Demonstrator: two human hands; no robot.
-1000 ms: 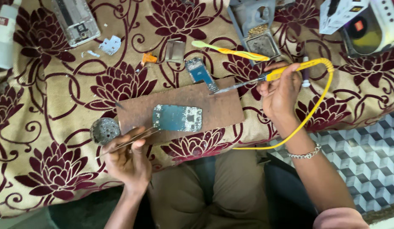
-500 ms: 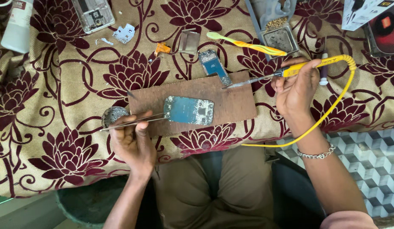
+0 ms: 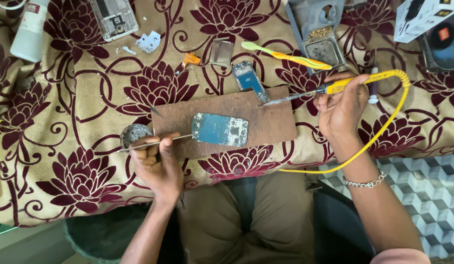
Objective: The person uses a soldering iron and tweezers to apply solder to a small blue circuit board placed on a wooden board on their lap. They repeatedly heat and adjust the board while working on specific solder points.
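On the brown board (image 3: 266,122), the left hand (image 3: 156,164) is pinching tweezers (image 3: 158,143) against the blue circuit board (image 3: 220,129); farther off, the right hand (image 3: 341,107) is gripping a soldering iron (image 3: 305,94), whose hot tip could be scorching cloth (image 3: 80,107).

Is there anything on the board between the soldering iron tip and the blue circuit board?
Nothing visible. The soldering iron in the right hand has its tip over the wooden board, with only bare wood between it and the circuit board. The tweezers in the left hand come in from the opposite side.
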